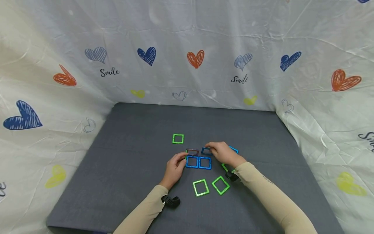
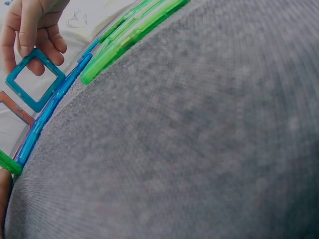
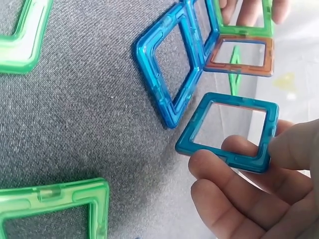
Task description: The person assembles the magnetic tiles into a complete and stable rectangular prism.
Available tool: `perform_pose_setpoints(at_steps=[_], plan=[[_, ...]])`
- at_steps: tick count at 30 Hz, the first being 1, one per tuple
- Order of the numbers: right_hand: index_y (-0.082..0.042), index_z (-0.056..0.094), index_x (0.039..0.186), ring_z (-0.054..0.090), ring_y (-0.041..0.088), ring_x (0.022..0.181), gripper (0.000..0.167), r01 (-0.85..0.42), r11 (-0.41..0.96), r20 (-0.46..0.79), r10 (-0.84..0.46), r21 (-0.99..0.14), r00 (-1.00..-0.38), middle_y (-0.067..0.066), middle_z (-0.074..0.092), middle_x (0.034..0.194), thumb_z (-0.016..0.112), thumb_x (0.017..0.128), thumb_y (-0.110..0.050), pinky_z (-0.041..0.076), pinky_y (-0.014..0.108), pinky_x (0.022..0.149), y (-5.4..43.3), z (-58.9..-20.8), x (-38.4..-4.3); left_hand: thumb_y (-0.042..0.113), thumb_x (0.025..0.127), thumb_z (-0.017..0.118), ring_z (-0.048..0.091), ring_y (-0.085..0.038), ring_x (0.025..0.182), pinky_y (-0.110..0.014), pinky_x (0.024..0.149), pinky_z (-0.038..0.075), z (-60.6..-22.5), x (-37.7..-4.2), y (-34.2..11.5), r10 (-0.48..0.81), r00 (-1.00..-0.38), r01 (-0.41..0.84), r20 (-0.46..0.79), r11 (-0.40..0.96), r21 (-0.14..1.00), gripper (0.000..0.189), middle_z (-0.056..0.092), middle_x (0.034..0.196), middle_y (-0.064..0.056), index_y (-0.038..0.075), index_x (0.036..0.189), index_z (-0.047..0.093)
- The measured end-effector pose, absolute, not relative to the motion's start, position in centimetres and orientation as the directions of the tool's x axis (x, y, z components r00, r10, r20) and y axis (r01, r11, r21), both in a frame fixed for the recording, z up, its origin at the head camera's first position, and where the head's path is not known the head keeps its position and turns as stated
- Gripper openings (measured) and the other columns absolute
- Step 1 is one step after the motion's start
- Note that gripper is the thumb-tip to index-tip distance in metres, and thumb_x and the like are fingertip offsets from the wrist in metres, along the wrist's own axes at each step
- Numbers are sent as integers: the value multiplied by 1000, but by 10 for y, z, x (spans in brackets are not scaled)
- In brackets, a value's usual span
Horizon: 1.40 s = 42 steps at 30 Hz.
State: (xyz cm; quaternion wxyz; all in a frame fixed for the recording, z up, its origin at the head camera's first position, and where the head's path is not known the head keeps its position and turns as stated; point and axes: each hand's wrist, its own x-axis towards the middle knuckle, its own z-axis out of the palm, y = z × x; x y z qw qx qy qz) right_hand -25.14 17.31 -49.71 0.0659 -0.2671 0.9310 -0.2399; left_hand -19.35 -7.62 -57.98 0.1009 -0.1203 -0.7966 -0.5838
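Observation:
Thumb and fingers of my right hand [image 1: 223,152] pinch a dark blue square magnetic tile [image 3: 197,123], tilted above the cloth beside two blue tiles [image 1: 199,162] lying edge to edge. My left hand [image 1: 174,169] is at the left end of those two, its fingers holding a green tile [image 3: 244,31] that stands on edge. Next to the green one, a reddish-brown tile [image 3: 244,70] stands up from the back edge of the left blue tile. In the left wrist view, the pinched tile [image 2: 25,96] hangs right by the flat blue ones.
Two loose green tiles [image 1: 194,189] lie nearer me, and another green tile [image 1: 178,142] sits farther back. Under my right forearm are a partly hidden green tile [image 1: 224,167] and a blue tile [image 1: 234,149]. A heart-printed curtain [image 1: 216,32] surrounds the grey table [image 1: 131,136].

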Motion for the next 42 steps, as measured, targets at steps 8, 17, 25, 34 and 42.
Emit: perform_pose_setpoints(at_steps=[8, 17, 25, 34, 42], plan=[[-8, 70, 126, 63, 12, 81, 31, -460, 744, 6, -523, -485, -852, 11, 74, 122, 47, 106, -6, 46, 28, 66, 168, -498, -250, 5, 101, 60, 69, -28, 114, -40, 94, 58, -581, -194, -76, 69, -949, 316, 309, 277, 907, 28, 70, 123, -9, 9, 126, 70], [-7, 71, 125, 64, 12, 82, 30, -457, 742, 14, -517, -490, -856, 11, 74, 121, 48, 105, -5, 48, 30, 68, 166, -499, -247, 5, 101, 60, 69, -28, 114, -37, 94, 58, -581, -194, -76, 72, -951, 307, 299, 278, 910, 28, 70, 122, -9, 9, 127, 70], [-8, 72, 123, 72, 19, 96, 30, -472, 742, 46, -515, -476, -856, 11, 75, 119, 49, 105, -6, 57, 36, 80, 164, -505, -246, 5, 101, 59, 69, -29, 115, -36, 95, 58, -579, -194, -77, 84, -952, 305, 293, 296, 905, 29, 69, 123, -12, 7, 128, 69], [-7, 72, 123, 72, 23, 102, 30, -479, 733, 70, -513, -483, -856, 12, 74, 120, 49, 104, -3, 59, 42, 86, 165, -508, -245, 8, 103, 56, 67, -30, 121, -45, 98, 57, -578, -193, -78, 108, -946, 325, 307, 338, 883, 29, 63, 139, -16, 7, 128, 68], [-8, 72, 125, 72, 23, 103, 31, -468, 730, 65, -507, -497, -859, 11, 74, 121, 48, 105, -5, 59, 41, 87, 165, -509, -245, 10, 105, 51, 62, -31, 130, -54, 103, 51, -577, -194, -78, 145, -954, 296, 260, 345, 891, 30, 54, 152, -14, 6, 132, 63]])
